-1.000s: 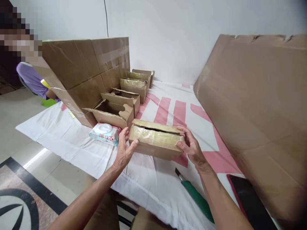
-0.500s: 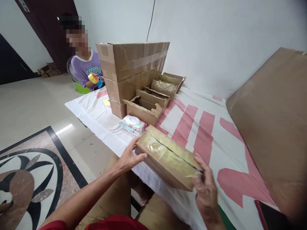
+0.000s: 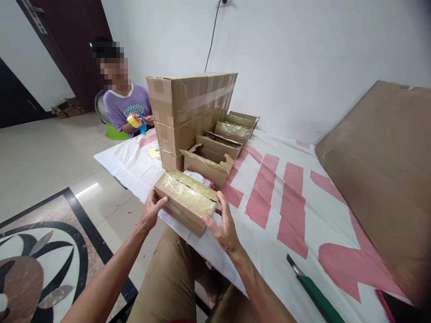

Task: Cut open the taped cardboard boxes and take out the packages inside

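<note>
Between my two hands is a cardboard box [image 3: 186, 197], its top seam covered with shiny yellowish tape. My left hand [image 3: 151, 210] grips its left end, with the thumb on the near side. At the right end, my right hand [image 3: 224, 226] holds the box with thumb and fingers apart around the corner. Behind the box, a pack of wipes [image 3: 198, 177] is partly hidden. Several open cardboard boxes [image 3: 212, 157] stand in a row beyond it. A green-handled utility knife [image 3: 313, 287] lies on the table to the right of my right hand.
Taped boxes are piled in a tall stack [image 3: 186, 103] at the table's far left. Beyond it sits a person [image 3: 126, 107] holding a yellow tape roll [image 3: 134, 120]. A large cardboard sheet [image 3: 377, 179] leans at right; a phone [image 3: 397, 307] lies near it on the patterned cloth [image 3: 262, 242].
Both hands have carried the box leftward and farther from me, so it now covers part of the wipes pack. The utility knife has come into fuller view.
</note>
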Tool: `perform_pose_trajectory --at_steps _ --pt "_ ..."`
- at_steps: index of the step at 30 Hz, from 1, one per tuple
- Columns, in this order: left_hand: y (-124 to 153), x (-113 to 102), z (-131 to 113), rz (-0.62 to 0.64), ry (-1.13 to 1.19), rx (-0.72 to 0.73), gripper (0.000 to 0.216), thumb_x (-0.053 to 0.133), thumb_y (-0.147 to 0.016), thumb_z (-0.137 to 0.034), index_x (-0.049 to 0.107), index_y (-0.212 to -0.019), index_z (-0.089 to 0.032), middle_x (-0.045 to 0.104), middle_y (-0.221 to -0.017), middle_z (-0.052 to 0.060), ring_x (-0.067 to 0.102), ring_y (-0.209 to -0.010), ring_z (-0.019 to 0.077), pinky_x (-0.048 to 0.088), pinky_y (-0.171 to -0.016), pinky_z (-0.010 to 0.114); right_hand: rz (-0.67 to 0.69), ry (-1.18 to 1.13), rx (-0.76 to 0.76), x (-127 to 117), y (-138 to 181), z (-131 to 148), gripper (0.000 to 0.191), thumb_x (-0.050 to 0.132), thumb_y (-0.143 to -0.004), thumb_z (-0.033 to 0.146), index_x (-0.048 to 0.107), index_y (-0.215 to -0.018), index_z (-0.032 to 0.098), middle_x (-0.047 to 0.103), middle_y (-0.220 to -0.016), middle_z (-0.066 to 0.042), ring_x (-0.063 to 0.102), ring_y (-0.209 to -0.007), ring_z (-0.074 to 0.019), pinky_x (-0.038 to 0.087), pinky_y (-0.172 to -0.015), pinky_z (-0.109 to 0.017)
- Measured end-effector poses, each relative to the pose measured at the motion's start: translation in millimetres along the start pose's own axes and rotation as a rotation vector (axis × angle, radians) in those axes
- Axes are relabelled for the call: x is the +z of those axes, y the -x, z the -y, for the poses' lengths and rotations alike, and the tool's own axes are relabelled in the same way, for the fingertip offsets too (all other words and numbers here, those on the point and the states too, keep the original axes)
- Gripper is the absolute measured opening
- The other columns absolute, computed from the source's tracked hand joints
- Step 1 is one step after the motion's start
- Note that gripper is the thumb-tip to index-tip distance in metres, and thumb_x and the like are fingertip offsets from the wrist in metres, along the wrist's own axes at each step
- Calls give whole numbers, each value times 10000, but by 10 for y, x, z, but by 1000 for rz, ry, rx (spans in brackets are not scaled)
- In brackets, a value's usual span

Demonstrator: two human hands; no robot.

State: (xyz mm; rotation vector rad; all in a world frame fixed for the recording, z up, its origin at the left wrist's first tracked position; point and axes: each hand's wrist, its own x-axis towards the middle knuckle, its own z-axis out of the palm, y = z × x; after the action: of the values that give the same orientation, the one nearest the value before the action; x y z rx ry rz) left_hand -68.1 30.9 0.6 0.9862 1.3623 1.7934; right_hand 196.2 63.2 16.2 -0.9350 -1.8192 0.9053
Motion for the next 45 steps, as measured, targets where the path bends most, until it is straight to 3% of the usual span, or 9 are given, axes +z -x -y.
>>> perform_pose_trajectory --at_steps 5,9,14,18,24,29,45 --pt "108 74 136 -58 -59 1 800 785 -732 -648 579 -1343 -174 629 -1383 143 518 -1387 352 388 -1189 497 -20 -30 12 -7 5 -74 855 622 -944 585 237 -1648 289 275 -1707 -128 317 -1553 -339 437 -1174 -568" --pt "508 125 221 -232 -247 -65 871 749 -813 -610 424 -1516 -212 424 -1604 168 344 -1539 353 258 -1275 536 -28 -98 35 36 76 -145 905 596 -932 677 205 -1654 296 291 -1700 -140 346 -1539 -345 433 -1167 -573" --pt "881 370 371 -228 -304 4 983 784 -803 -551 284 -1599 -265 253 -1691 163 295 -1566 369 320 -1258 545 19 -141 -23 0 129 -211 1008 577 -879 789 162 -1666 316 259 -1716 -132 299 -1563 -355 401 -1191 -582" --pt "862 517 422 -198 -273 12 1020 803 -788 -539 264 -1610 -265 240 -1689 170 299 -1567 369 385 -1235 520 73 -58 -108 -65 109 -304 1164 642 -792 831 98 -1679 309 210 -1732 -139 254 -1577 -389 340 -1222 -619" --pt "802 502 453 -165 -284 54 1037 811 -785 -533 254 -1618 -264 240 -1680 173 311 -1562 368 436 -1207 522 89 81 -209 -1 59 -553 1308 812 -735 704 4 -1680 299 170 -1731 -176 246 -1572 -419 354 -1210 -639" --pt "802 481 471 -158 -329 62 1021 810 -789 -534 272 -1615 -268 254 -1678 173 306 -1563 374 447 -1197 543 8 44 -234 150 96 -695 1240 809 -785 622 9 -1672 290 234 -1697 -188 351 -1525 -407 440 -1160 -615" --pt "695 486 535 -120 -335 57 1025 819 -781 -542 271 -1612 -301 270 -1673 173 318 -1553 374 457 -1176 559 -31 49 -230 178 111 -760 1190 802 -796 541 28 -1666 298 221 -1708 -160 286 -1555 -404 394 -1196 -629"
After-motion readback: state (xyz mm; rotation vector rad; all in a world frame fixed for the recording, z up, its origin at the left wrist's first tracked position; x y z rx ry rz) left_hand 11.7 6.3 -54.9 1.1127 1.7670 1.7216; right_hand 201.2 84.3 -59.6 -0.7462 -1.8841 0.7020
